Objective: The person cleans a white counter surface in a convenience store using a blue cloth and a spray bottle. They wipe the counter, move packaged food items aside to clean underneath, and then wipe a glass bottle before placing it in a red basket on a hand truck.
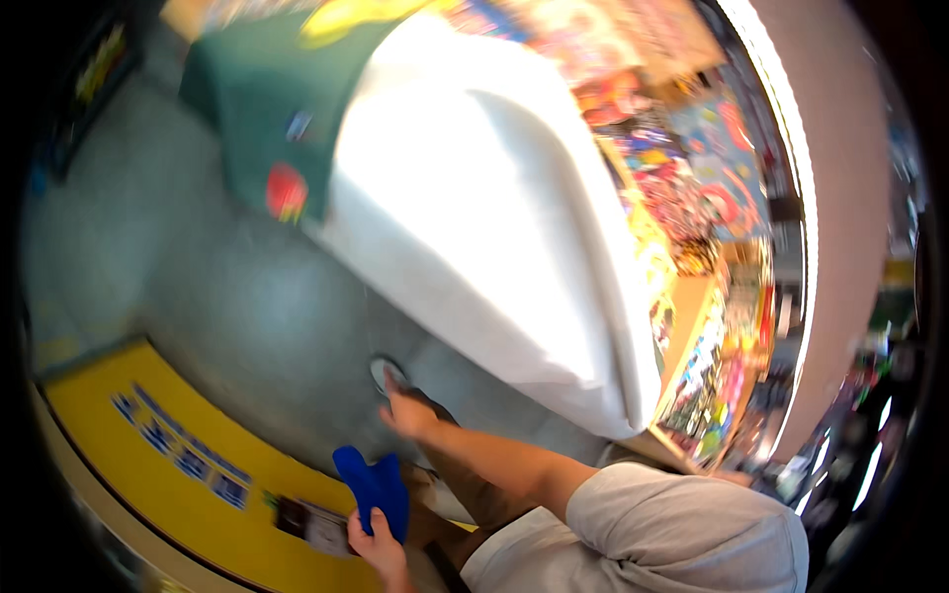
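In my left hand (377,540) is a flat blue piece (379,485), perhaps felt or foam, gripped at its lower edge between thumb and fingers. Its far end is notched and curved. My right hand (412,416) reaches out over the floor with the index finger extended, apparently holding nothing. Beneath that fingertip a light-coloured shoe (379,370) shows. Beyond my right arm spreads a large white sheet (474,222), bright and folded over along its right edge. A dark green surface (259,89) with a red strawberry shape (286,191) adjoins it.
A yellow panel (111,437) with blue-and-white printed labels runs along the lower left. Grey floor (274,311) stretches between it and the white sheet. To the right, wooden bins (693,311) hold many small colourful goods, blurred. A yellow shape (356,18) lies at the top.
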A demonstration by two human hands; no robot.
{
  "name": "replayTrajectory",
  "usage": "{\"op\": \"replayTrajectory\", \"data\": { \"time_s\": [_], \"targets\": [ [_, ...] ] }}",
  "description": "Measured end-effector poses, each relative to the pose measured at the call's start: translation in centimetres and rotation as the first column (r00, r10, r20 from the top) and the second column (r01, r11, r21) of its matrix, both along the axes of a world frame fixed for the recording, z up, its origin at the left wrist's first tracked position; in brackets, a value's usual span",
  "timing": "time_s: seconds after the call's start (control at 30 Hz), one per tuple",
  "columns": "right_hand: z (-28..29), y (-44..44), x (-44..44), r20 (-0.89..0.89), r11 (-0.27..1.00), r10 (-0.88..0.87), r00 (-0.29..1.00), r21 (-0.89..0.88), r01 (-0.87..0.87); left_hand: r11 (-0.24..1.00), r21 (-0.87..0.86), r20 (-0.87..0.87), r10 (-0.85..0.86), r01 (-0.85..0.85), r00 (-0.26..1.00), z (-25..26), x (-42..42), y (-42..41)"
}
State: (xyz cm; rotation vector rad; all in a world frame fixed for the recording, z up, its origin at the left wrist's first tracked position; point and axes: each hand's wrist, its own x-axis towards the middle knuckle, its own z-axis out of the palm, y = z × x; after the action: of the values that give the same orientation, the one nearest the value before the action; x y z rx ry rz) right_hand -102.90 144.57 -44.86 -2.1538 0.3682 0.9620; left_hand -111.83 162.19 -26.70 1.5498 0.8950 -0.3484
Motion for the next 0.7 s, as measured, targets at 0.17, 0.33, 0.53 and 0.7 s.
{"op": "replayTrajectory", "data": {
  "time_s": [0.17,0.33,0.53,0.7],
  "targets": [
    [12.8,-2.0,-1.9,-0.013,0.951,0.271,0.963,0.16,-0.265,0.946,0.042,0.066,-0.323,0.321,0.944,6.2,6.9,2.4],
    [16.5,-6.4,-4.4,-0.076,0.997,-0.034,0.997,-0.066,0.029,0.839,-0.007,0.117,-0.54,0.545,0.833,12.3,14.3,2.6],
    [22.0,-7.9,-9.1,0.058,0.779,-0.583,0.811,-0.245,0.577,0.323,-0.047,0.227,-0.918,0.945,0.325,14.0,23.1,4.6],
    [25.2,0.8,-12.5,0.133,0.518,-0.854,0.502,0.148,0.842,-0.015,-0.263,0.224,-0.973,0.965,0.046,17.5,24.7,1.4]
  ]
}}
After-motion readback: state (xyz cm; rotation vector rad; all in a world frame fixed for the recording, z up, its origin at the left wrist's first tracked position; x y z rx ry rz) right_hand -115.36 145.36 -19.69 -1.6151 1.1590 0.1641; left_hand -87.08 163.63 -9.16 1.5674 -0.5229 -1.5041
